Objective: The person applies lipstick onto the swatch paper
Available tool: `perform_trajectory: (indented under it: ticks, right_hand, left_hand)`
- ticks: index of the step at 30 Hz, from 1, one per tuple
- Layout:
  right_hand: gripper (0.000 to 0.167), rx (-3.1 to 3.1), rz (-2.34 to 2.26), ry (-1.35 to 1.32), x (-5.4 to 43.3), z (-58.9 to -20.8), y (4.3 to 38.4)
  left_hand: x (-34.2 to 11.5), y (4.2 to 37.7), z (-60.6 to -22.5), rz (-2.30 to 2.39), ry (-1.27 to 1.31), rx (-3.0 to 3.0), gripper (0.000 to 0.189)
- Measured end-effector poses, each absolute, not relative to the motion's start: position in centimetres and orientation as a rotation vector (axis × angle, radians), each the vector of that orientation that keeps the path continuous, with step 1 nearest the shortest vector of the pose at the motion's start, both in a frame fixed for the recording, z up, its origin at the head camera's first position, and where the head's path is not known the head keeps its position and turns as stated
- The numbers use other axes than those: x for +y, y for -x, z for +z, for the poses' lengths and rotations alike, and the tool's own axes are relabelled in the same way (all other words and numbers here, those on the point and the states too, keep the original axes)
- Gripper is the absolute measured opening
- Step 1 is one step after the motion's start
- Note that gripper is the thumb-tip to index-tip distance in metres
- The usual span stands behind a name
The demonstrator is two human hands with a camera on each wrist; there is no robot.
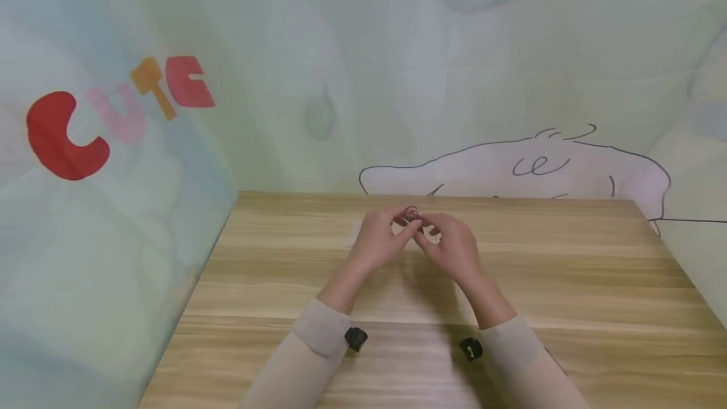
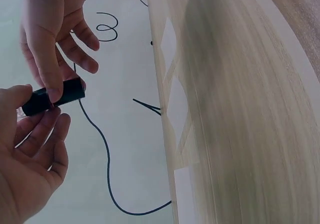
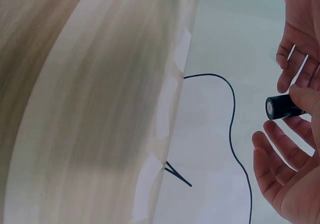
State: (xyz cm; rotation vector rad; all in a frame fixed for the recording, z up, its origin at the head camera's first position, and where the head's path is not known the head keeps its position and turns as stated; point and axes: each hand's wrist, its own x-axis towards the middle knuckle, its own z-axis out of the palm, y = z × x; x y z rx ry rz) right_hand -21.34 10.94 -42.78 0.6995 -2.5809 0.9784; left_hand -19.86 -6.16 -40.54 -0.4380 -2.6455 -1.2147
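Note:
A short black lipstick tube is held between both hands above the far part of the table. My left hand pinches one end between thumb and fingers. My right hand pinches the other end, its remaining fingers spread loosely in the left wrist view. A thin reddish line shows around the tube's middle there. In the right wrist view, the lipstick tube turns a round end with a pale disc outward. Fingers cover part of it in each view.
Below the hands lies a wood-grain table. White tape-like strips run along its far edge. A printed cloth with a line drawing hangs behind, and another with coloured letters is on the left. Both sleeves carry small black devices.

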Motion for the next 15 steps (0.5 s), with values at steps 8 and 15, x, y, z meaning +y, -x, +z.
perform_trajectory:
  ticks: [8, 15]
  right_hand:
    - [0.024, -2.526, 0.962, -0.771, 11.1, -42.1, 21.4]
    - [0.018, -2.526, 0.983, -0.828, 11.7, -41.3, 21.3]
  left_hand:
    - [-7.2, 19.9, -40.6, -1.377, 0.385, -2.571, 0.015]
    - [-8.2, 19.9, -40.7, -1.559, 0.369, -2.542, 0.017]
